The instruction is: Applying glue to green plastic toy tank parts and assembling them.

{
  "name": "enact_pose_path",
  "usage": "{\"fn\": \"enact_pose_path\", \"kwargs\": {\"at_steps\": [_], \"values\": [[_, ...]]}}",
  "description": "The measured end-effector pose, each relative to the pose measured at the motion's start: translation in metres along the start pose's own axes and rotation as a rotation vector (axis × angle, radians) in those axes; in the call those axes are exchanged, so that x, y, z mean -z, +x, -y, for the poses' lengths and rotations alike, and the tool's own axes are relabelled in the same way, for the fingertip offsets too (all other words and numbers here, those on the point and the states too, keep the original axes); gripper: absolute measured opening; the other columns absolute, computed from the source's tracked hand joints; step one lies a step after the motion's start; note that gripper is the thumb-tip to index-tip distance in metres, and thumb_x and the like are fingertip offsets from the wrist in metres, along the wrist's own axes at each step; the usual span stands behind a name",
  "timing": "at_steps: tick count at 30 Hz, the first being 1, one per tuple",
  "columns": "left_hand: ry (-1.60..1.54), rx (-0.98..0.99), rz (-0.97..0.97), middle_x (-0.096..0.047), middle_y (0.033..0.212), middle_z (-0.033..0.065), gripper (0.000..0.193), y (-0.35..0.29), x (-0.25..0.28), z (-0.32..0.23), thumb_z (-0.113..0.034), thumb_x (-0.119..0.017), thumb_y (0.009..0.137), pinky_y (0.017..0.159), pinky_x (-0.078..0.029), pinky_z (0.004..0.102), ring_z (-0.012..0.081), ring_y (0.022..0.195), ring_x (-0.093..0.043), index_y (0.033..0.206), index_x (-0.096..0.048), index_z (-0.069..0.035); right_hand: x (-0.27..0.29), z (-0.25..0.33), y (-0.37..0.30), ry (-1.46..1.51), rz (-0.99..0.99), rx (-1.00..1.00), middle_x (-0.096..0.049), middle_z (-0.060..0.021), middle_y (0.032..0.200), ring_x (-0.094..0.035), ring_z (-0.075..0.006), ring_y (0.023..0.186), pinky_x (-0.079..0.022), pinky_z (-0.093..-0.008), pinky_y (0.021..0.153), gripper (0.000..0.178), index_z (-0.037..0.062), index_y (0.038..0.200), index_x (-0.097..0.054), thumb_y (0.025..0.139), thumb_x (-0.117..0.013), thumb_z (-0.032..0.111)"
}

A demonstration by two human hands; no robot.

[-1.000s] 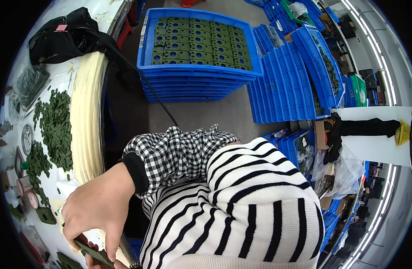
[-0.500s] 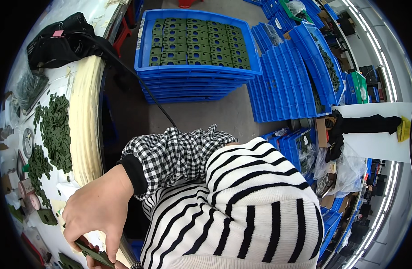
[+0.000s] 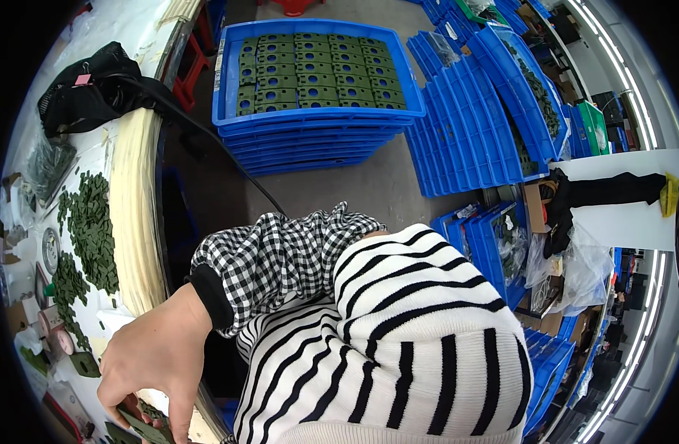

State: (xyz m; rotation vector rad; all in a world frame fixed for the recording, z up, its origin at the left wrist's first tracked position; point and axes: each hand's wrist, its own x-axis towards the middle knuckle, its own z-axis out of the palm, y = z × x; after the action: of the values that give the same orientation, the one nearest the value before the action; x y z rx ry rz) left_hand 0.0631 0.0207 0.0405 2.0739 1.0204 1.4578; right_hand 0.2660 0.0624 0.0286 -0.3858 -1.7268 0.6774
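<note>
My right hand (image 3: 158, 351), back of the hand up, reaches down over the table edge at the lower left. Its thumb and fingers are closed on a flat dark green piece (image 3: 149, 429), which the lower edge partly cuts off. Small green parts show just behind that piece. Of my left hand, only a bit of fingertip (image 3: 159, 424) seems to show beside the piece; the rest is hidden or out of the picture. Close to my right hand, a green plate with a hole (image 3: 85, 363) lies on the white table (image 3: 95, 155).
Loose green parts (image 3: 92, 233) are heaped on the table beside a pale, thick edge strip (image 3: 136, 214). A black mesh bag (image 3: 95, 89) lies farther back. Stacked blue crates (image 3: 310, 129), the top one filled with green plates (image 3: 313, 70), stand ahead; more blue crates (image 3: 465, 126) lean at right.
The view has shifted slightly. My right hand has moved a little lower with the green piece, which is now tilted differently, and less of the fingers under it shows.
</note>
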Motion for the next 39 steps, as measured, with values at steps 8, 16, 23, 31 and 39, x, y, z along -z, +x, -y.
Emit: {"fn": "enact_pose_path", "kwargs": {"at_steps": [8, 16, 23, 31, 39], "values": [[0.077, 0.068, -0.057, -0.053, 0.095, 0.0100, 0.074, -0.006, 0.005, -0.007, -0.056, -0.069, 0.078, 0.070, -0.046, 0.0317, 0.0182, 0.080, -0.053, 0.121, -0.044, -0.001, -0.005, 0.005, 0.004, 0.089, -0.033, -0.001, -0.068, -0.0043, 0.083, -0.066, -0.0182, 0.081, -0.052, -0.0278, 0.072, 0.051, 0.0065, 0.091, -0.064, 0.064, -0.082, 0.046], [-0.119, 0.230, -0.160, -0.043, 0.132, 0.0312, 0.076, -0.040, 0.046, 0.005, -0.043, -0.066, 0.083, 0.107, -0.034, 0.0488, 0.0411, 0.118, -0.050, 0.133, -0.034, 0.005, -0.008, 0.009, 0.014, 0.008, 0.088, 0.066, -0.058, -0.0089, 0.097, -0.056, -0.0300, 0.091, -0.043, -0.0388, 0.078, 0.064, 0.0067, 0.107, -0.054, 0.064, -0.078, 0.048], [0.041, 0.225, -0.388, -0.056, 0.104, 0.0148, 0.053, -0.056, 0.070, -0.004, -0.037, -0.067, 0.086, 0.086, -0.049, 0.0357, 0.0246, 0.093, -0.058, 0.120, -0.047, -0.002, 0.018, 0.083, 0.020, 0.200, 0.770, 0.307, -0.041, -0.0023, 0.066, -0.045, -0.0177, 0.065, -0.036, -0.0319, 0.061, 0.020, 0.0078, 0.068, -0.051, 0.086, -0.051, 0.016], [-0.263, 0.125, -0.163, -0.060, 0.105, 0.0188, 0.076, -0.041, 0.073, 0.004, -0.022, -0.090, 0.059, 0.103, -0.041, 0.0487, 0.0263, 0.103, -0.059, 0.118, -0.047, 0.001, 0.017, 0.083, 0.033, 0.155, 1.113, 0.103, -0.044, -0.0017, 0.072, -0.049, -0.0154, 0.070, -0.039, -0.0265, 0.068, 0.010, 0.0077, 0.082, -0.055, 0.080, -0.053, 0.018], [-0.122, 0.200, -0.110, -0.064, 0.107, 0.0128, 0.067, -0.039, 0.080, 0.005, -0.011, -0.088, 0.060, 0.102, -0.039, 0.0429, 0.0235, 0.104, -0.058, 0.117, -0.054, 0.002, -0.013, 0.072, 0.046, 0.131, 1.207, 0.232, -0.050, 0.0027, 0.073, -0.051, -0.0115, 0.064, -0.044, -0.0251, 0.068, 0.009, 0.0134, 0.086, -0.060, 0.078, -0.057, 0.017]]}}
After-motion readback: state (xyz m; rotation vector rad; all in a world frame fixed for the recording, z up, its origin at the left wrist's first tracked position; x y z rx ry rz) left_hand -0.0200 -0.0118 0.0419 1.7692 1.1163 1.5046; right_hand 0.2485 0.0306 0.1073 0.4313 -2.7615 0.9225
